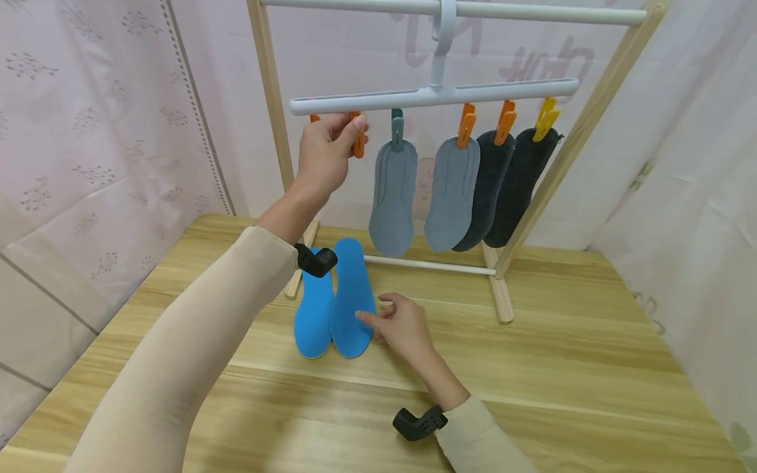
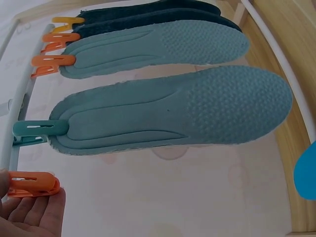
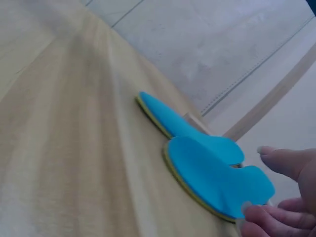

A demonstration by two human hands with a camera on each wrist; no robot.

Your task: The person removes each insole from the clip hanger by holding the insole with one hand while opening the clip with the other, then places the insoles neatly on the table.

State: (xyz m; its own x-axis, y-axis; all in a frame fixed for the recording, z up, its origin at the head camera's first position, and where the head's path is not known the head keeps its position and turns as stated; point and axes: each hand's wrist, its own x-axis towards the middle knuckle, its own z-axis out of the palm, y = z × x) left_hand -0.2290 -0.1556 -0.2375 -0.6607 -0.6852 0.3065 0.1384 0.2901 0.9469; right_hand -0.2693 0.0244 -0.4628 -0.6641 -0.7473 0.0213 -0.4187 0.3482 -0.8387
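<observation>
My left hand [image 1: 324, 154] is raised to the left end of a white hanger [image 1: 378, 100], where its thumb and fingers pinch an orange clothespin [image 1: 359, 143]. No insole hangs from that clothespin in the left wrist view. Two blue insoles lie side by side on the table, a left one [image 1: 312, 322] and a right one [image 1: 351, 295]. Beside the right one's edge is my right hand [image 1: 405, 326], thumb and fingers apart; in the right wrist view its fingertips [image 3: 249, 210] overlap the nearer insole's edge. Grey insoles [image 1: 393, 197] hang from a green clothespin [image 1: 397, 130] and an orange one [image 1: 466, 125].
Farther right, two dark insoles [image 1: 520, 187] hang from an orange clothespin [image 1: 505, 123] and a yellow one [image 1: 545, 120]. A wooden rack [image 1: 576, 141] carries the hanger on its top white rod [image 1: 550, 13]. Its feet stand on the wooden table [image 1: 568, 368], with a patterned curtain [image 1: 106, 112] behind.
</observation>
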